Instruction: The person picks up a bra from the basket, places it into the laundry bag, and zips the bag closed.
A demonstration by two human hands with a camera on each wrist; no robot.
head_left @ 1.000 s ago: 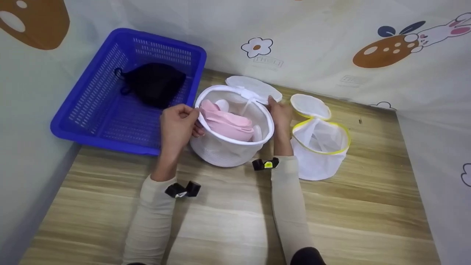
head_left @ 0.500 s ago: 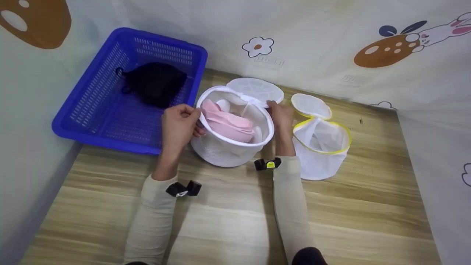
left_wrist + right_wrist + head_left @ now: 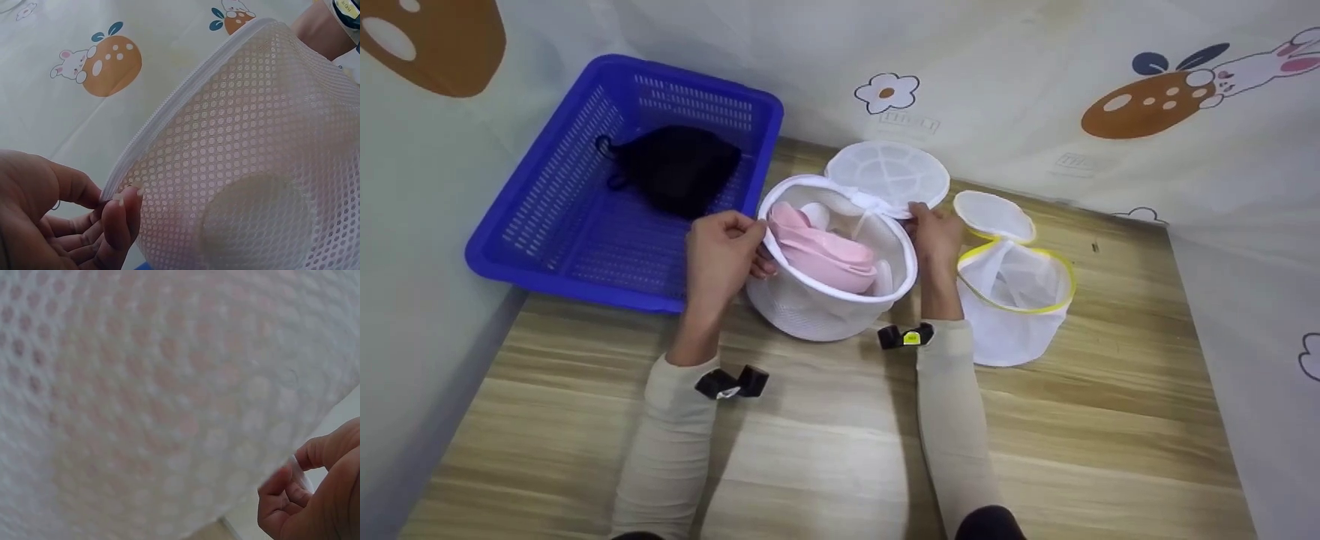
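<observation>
A white mesh laundry bag [image 3: 825,319] stands upright on the wooden surface, its round mesh lid [image 3: 896,169] folded back behind the mouth. Inside lies a pink bra [image 3: 832,259] with moulded cups. My left hand [image 3: 721,259] pinches the zipped rim at the left side between thumb and fingers; in the left wrist view the zipper edge [image 3: 169,107] runs up from those fingertips. On the right, my right hand [image 3: 937,240] pinches the white edge near the lid's hinge. In the right wrist view, blurred mesh [image 3: 157,399] fills most of the picture beside the pinching fingers.
A blue plastic basket [image 3: 570,289] holding a black cloth item [image 3: 679,169] with loops stands at the left. Right of my right hand is a smaller white bag [image 3: 1012,337] with yellow trim, its lid [image 3: 996,216] open. A printed sheet [image 3: 1005,67] backs the table.
The white bag's lid has tipped farther back and now shows its broad face. My right hand has shifted slightly along the edge; my left hand keeps its pinch on the rim.
</observation>
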